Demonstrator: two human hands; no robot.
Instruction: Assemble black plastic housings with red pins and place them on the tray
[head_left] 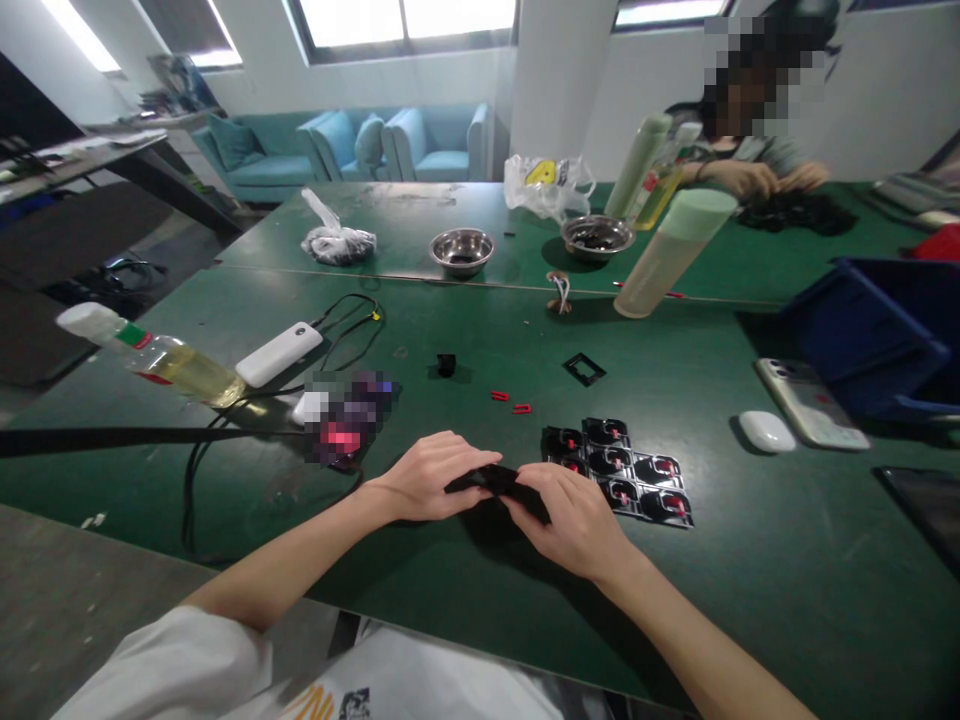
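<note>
Between my two hands is a flat black plastic part (496,478), held just above the green table near its front edge. My left hand (431,475) pinches its left end, thumb below and fingers on top. The right end is gripped by my right hand (574,515), whose fingers cover much of it. Just beyond my right hand lie several black plastic pieces with red inserts (630,470), set out in a block. Two small red clips (511,402) rest ahead of my hands, with a black square frame (584,369) and a small black block (446,365) farther off.
Left are a bottle of yellow liquid (176,365), a white power bank (279,354), cables and a blurred phone. Metal bowls (462,252) and a tall green-capped bottle (667,260) stand farther back. A blue bin (877,330) and a phone (810,405) are right. A person sits opposite.
</note>
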